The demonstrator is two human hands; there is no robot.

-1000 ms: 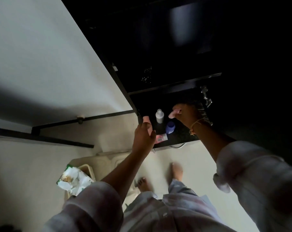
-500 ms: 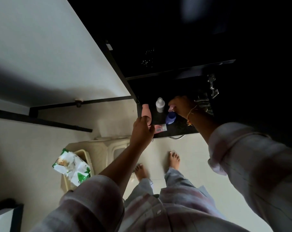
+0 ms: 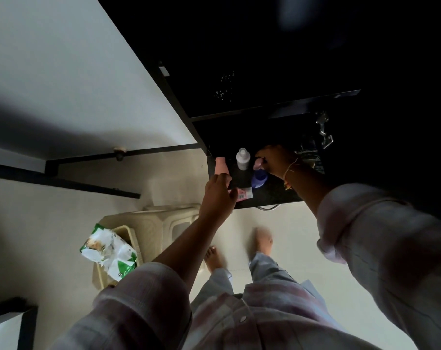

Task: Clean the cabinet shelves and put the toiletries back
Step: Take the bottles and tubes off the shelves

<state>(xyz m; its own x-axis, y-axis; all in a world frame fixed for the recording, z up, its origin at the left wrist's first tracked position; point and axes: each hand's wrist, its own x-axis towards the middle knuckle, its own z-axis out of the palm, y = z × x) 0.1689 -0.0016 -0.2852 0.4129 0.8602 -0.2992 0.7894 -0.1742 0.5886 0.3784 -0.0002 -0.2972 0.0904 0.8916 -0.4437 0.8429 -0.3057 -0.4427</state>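
Shelf: a dark cabinet shelf (image 3: 270, 198) seen from above, its front edge running just past the left hand; the interior behind is too dark to read.
Shelf edge: the small pink-and-white packet (image 3: 245, 193) lies right at the front lip, partly behind the left hand.
Left hand: the left hand (image 3: 218, 197) reaches to the shelf's left front corner, fingers closed narrowly around the base of the pink bottle (image 3: 221, 166), which stands upright at the left wall of the shelf.
Right hand: the right hand (image 3: 276, 160) is deeper in, fingers curled around a small pinkish item (image 3: 257, 164); what it is cannot be told.
Count on shelf: one pink bottle, one white bottle (image 3: 243, 159), one blue-capped container (image 3: 259, 180), one packet, one pinkish item in the right hand.
Spacing: the white bottle stands between the two hands, apart from the pink bottle; the blue-capped container sits just below the right hand.
Open room: bare dark shelf between the pink bottle and the blue-capped container.
Right side: metal hinge hardware (image 3: 324, 131) near the right wrist.
Floor: one cream plastic stool (image 3: 163, 223) below the shelf, one green-and-white wipes pack (image 3: 108, 253) on it; two bare feet on pale floor.
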